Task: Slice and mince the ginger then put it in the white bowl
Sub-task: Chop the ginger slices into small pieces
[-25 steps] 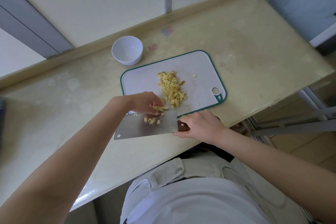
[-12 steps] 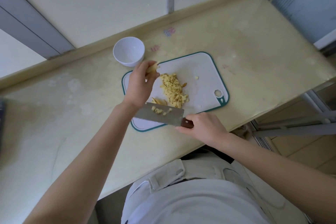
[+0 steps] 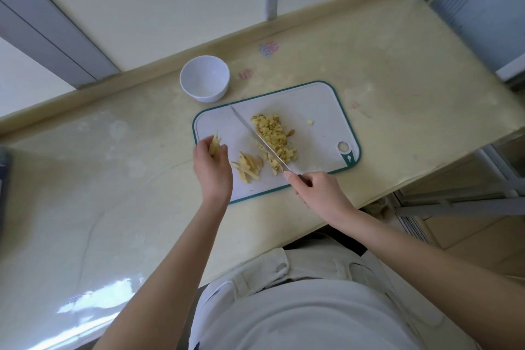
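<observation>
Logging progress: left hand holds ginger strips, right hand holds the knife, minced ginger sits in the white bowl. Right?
No. In the head view the white bowl is empty; the minced ginger sits on the cutting board. The rest holds.

One head view, wide-angle, looking steeply down past the person's chest [image 3: 298,318] onto the counter [image 3: 113,179], facing the wall [image 3: 170,8] behind. Close in: board [image 3: 312,105] mid-frame, left hand [image 3: 211,167] and right hand [image 3: 321,193] just below it, arms rising from the bottom edge.
</observation>
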{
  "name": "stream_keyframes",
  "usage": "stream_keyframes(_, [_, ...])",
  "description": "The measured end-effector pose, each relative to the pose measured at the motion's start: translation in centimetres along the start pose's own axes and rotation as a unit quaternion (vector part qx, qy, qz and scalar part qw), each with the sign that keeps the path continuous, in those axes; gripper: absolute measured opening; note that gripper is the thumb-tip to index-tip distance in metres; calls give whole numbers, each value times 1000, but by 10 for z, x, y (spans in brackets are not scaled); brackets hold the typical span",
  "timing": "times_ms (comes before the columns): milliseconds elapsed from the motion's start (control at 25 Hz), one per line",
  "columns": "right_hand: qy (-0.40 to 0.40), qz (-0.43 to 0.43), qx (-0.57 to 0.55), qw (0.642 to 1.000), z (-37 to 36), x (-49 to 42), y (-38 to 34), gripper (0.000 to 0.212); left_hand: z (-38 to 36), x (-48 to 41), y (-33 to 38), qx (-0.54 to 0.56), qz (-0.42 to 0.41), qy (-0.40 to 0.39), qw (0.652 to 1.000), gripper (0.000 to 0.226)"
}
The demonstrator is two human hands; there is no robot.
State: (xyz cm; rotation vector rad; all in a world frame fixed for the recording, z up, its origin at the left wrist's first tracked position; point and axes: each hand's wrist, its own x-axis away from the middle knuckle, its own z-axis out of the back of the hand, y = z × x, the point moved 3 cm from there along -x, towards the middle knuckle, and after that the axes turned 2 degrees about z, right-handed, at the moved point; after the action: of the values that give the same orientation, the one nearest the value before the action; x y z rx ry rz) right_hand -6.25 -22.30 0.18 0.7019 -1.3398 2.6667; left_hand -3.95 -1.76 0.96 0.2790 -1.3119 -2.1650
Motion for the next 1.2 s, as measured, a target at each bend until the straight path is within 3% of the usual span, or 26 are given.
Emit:
stream_keyframes(120, [-5,-28,-62,998,-3,3,2,72,-14,0,-31,-62,134,-25,989,30])
stream_keyframes(320, [2,-42,-94,995,-3,7,1,54,-44,8,-30,-135,192,-106,966,59])
stream_keyframes(520, [17,-55,-117,991,0,7,0,51,-66,13,-22,-292,138,-113,940,76])
stream_keyframes(760, [17,-66,-119,991,2,9,3,51,-79,10,-20,-311,84,-95,942,42])
stream_keyframes(920, [12,-62,-113,992,1,9,4,51,-75,8,-26,-318,9,-132,939,35])
stream_keyframes(1080, [3,-58,-107,993,2,10,3,51,-69,-1,-25,-375,-128,-184,899,33])
stream_keyframes(1200, [-1,-57,-104,993,2,9,2,51,-61,-9,-24,-396,-233,-262,849,39])
